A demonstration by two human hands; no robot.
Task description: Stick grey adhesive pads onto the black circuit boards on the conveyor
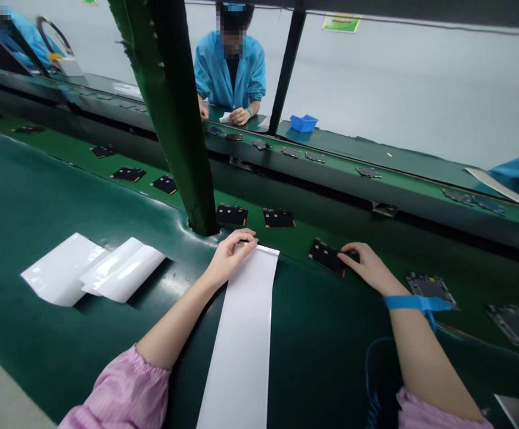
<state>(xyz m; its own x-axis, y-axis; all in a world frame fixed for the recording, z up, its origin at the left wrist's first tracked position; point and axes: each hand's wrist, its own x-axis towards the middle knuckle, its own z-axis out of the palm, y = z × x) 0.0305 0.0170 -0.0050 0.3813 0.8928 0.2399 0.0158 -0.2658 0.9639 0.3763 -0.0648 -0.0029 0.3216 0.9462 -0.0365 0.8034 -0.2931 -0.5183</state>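
A long white paper strip (241, 345) runs from me toward 12 o'clock over the green bench mat (322, 333). At 2 o'clock, a blue wrist strap (413, 302) circles my right wrist, likely against static. Curling glossy white sheets (127, 271) lie at 10 o'clock, probably to leave my arms room. At 12 o'clock my left hand (232, 256) rests at the strip's far end, apparently steadying it; thumb and fingers nearly meet, but I cannot tell what they pinch. At 1 o'clock my right hand (366, 265) grips, thumb to forefinger, the right edge of a black circuit board (324, 254), perhaps to spare its face. Beyond, similar boards (278, 218) lie spaced apart. Farthest, at 12 o'clock, a co-worker in a blue jacket (252, 71) handles white paper (224, 117).
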